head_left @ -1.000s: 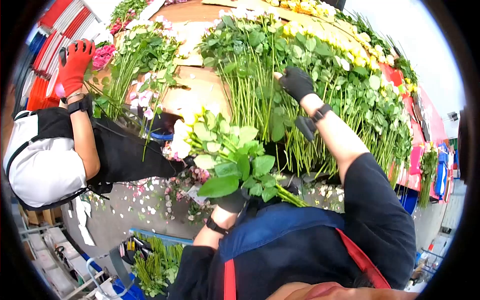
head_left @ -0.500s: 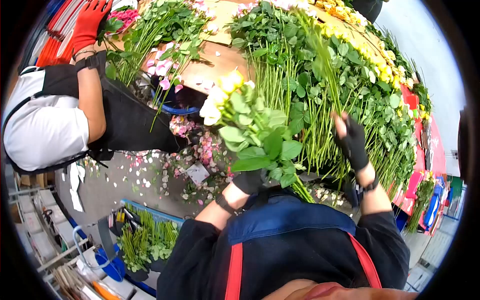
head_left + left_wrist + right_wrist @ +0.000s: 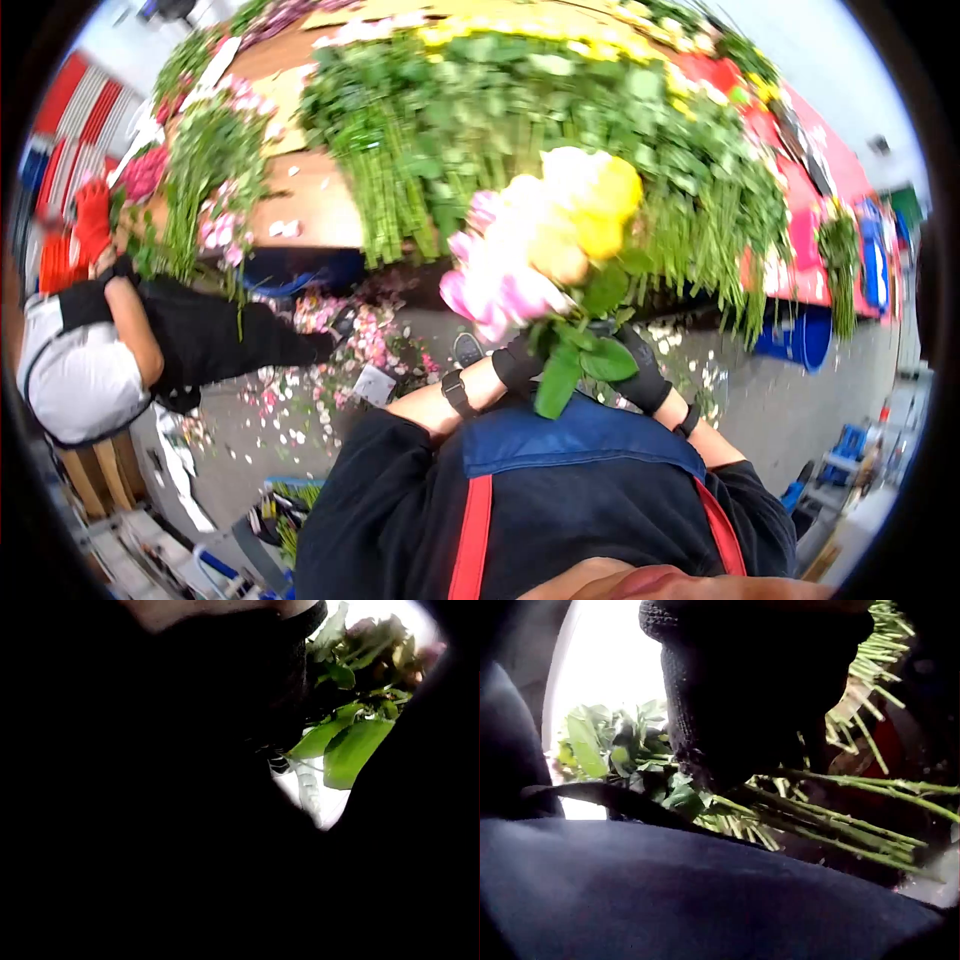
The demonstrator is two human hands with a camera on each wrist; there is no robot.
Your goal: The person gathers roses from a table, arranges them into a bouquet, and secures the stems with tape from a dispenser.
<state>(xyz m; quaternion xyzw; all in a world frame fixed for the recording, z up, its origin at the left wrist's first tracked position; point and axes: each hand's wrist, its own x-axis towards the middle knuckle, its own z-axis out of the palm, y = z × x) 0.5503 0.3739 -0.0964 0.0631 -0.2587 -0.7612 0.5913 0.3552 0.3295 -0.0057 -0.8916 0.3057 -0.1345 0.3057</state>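
A bunch of pink, cream and yellow roses [image 3: 555,235] stands upright in front of the apron in the head view. My left hand [image 3: 522,364], in a black glove, grips its stems below the green leaves [image 3: 562,378]. On the other side, my gloved right hand [image 3: 643,370] is closed around the stems too. The right wrist view shows that dark glove [image 3: 757,697] over the stems [image 3: 840,825], which stick out past it. Mostly dark, the left wrist view holds some bunch leaves [image 3: 358,754]; the fingers are hidden there.
Rows of yellow roses and greenery [image 3: 500,110] cover the table [image 3: 310,205]. At the left is another person [image 3: 90,350] with a red glove. Petals [image 3: 370,340] litter the floor. A blue bucket [image 3: 795,338] stands under the table's right side.
My right hand has come back from the table's flowers to the bunch, beside my left hand. The bunch has turned upright, and pink blooms now show in it. The head view has shifted.
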